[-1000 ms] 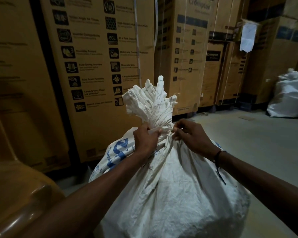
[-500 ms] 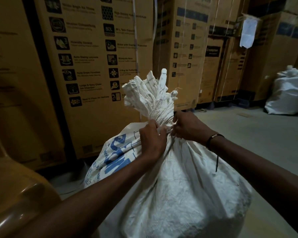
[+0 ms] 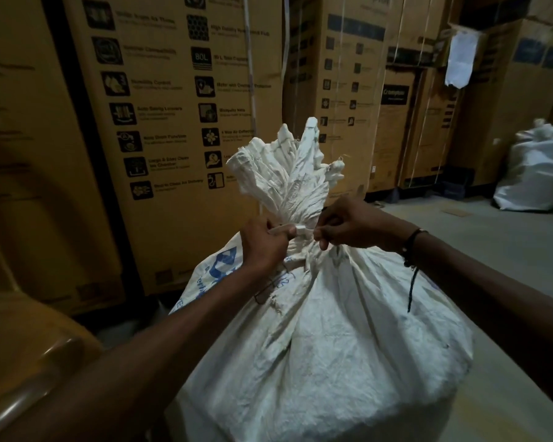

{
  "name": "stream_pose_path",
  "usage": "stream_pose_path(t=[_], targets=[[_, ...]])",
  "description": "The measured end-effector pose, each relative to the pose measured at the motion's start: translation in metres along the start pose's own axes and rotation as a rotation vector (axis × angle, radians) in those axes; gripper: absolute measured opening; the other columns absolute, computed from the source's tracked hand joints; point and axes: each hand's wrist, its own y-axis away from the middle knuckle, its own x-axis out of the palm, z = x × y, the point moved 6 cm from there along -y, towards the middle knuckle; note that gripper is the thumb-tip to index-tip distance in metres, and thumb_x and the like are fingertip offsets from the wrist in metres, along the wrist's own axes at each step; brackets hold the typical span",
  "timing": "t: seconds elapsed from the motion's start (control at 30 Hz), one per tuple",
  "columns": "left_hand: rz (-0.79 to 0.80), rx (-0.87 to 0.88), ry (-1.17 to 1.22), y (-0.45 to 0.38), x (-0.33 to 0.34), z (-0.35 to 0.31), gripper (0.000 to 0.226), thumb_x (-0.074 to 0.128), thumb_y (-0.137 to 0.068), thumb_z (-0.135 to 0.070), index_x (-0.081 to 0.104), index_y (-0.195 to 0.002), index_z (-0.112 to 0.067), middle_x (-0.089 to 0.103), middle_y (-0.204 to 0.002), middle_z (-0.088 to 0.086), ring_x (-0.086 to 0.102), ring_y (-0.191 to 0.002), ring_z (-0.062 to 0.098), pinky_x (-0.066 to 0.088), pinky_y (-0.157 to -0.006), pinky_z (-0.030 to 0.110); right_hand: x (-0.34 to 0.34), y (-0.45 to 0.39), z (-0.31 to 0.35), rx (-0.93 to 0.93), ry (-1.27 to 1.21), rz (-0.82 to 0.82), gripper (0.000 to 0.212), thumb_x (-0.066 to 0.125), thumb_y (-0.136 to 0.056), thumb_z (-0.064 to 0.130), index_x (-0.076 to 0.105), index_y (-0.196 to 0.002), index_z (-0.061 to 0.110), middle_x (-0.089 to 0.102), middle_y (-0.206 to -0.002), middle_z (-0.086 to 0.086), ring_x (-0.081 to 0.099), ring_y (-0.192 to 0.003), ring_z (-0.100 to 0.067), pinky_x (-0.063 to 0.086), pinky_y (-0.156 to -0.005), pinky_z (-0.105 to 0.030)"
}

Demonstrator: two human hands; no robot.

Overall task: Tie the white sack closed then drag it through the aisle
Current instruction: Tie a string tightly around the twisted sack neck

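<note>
A big white sack (image 3: 326,346) stands on the gray floor (image 3: 479,250), right beside a wall of tall brown boxes (image 3: 173,122). Its top is bunched into a tight neck, and the loose cloth fans out above it. A thin white strip (image 3: 296,230) goes around the neck. The left hand (image 3: 264,245) pinches one end of the strip, and the right hand (image 3: 348,226) pinches the other end. Another white sack (image 3: 537,170) sits well apart, by the far boxes
</note>
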Motion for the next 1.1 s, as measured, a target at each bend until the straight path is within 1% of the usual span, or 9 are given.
stream_pose_path(t=[0.1,0.23,0.37,0.5,0.67,0.77,0.87,0.97,1.1], targets=[[0.002,-0.034,0.043,-0.003,-0.003,0.008,0.036,0.087,-0.077,-0.028,0.063,-0.075,0.000,0.066,-0.071,0.011,0.054,-0.065,0.017,0.042,-0.056,0.034,0.006,0.007,-0.001,-0.024,-0.174,0.080,0.023,0.070,-0.101,0.019,0.078,-0.094,-0.002,0.079,-0.080,-0.005,0.059,-0.069,-0.018,0.045,-0.059,-0.023],[0.010,-0.044,0.065,-0.006,-0.002,0.012,0.037,0.090,-0.075,-0.024,0.062,-0.075,0.001,0.071,-0.079,0.020,0.059,-0.067,0.020,0.053,-0.058,0.046,0.016,0.011,-0.002,-0.081,-0.261,0.154,0.021,0.066,-0.102,0.010,0.073,-0.097,-0.009,0.076,-0.079,-0.006,0.061,-0.065,-0.006,0.047,-0.059,-0.016],[0.017,-0.004,0.067,-0.009,-0.002,0.016,0.041,0.088,-0.073,-0.030,0.058,-0.073,-0.002,0.069,-0.079,0.020,0.055,-0.068,0.019,0.051,-0.058,0.047,0.018,0.010,-0.001,-0.116,-0.200,0.130,0.022,0.065,-0.103,0.011,0.072,-0.096,-0.008,0.078,-0.080,-0.006,0.062,-0.064,-0.007,0.049,-0.057,-0.017],[0.040,-0.011,0.076,-0.011,-0.005,0.022,0.039,0.088,-0.081,-0.028,0.053,-0.069,-0.014,0.064,-0.075,0.010,0.053,-0.067,0.015,0.042,-0.056,0.030,0.019,0.005,0.003,-0.127,-0.079,0.102,0.019,0.065,-0.104,0.013,0.074,-0.093,0.001,0.082,-0.082,-0.004,0.068,-0.063,-0.009,0.054,-0.058,-0.019],[0.037,0.033,0.068,-0.014,-0.003,0.026,0.036,0.088,-0.081,-0.028,0.061,-0.078,-0.003,0.071,-0.083,0.019,0.067,-0.075,0.030,0.056,-0.064,0.046,0.021,0.003,-0.002,-0.125,-0.101,0.034,0.013,0.070,-0.101,0.015,0.072,-0.096,0.003,0.081,-0.085,-0.010,0.071,-0.063,-0.016,0.058,-0.060,-0.027],[0.055,0.059,0.074,-0.014,-0.001,0.025,0.035,0.087,-0.082,-0.027,0.059,-0.075,-0.007,0.070,-0.082,0.019,0.060,-0.072,0.020,0.046,-0.059,0.034,0.019,-0.001,-0.007,-0.107,-0.222,-0.010,0.023,0.072,-0.099,0.024,0.068,-0.116,0.009,0.079,-0.091,-0.011,0.074,-0.070,-0.020,0.060,-0.062,-0.030],[0.057,0.084,0.091,-0.013,-0.003,0.024,0.037,0.089,-0.080,-0.025,0.061,-0.076,-0.001,0.066,-0.072,0.012,0.053,-0.061,0.009,0.040,-0.054,0.026,0.023,-0.005,-0.008,-0.170,-0.276,0.039,0.027,0.054,-0.106,0.022,0.071,-0.125,0.013,0.074,-0.104,-0.017,0.072,-0.085,-0.025,0.059,-0.074,-0.031],[0.056,0.110,0.060,-0.013,-0.004,0.023,0.038,0.089,-0.081,-0.026,0.061,-0.076,-0.001,0.061,-0.065,-0.002,0.049,-0.056,-0.003,0.035,-0.047,0.014,0.028,-0.005,-0.001,-0.312,-0.028,0.022,0.028,0.059,-0.105,0.023,0.074,-0.126,0.014,0.065,-0.114,-0.010,0.068,-0.100,-0.015,0.055,-0.085,-0.021],[0.050,0.145,0.056,-0.015,0.000,0.025,0.034,0.084,-0.083,-0.031,0.060,-0.074,-0.009,0.066,-0.075,0.009,0.061,-0.069,0.020,0.046,-0.058,0.034,0.038,-0.006,0.005,-0.447,0.247,-0.049,0.017,0.063,-0.105,0.020,0.073,-0.119,0.020,0.059,-0.124,-0.002,0.063,-0.105,-0.013,0.056,-0.085,-0.028]])
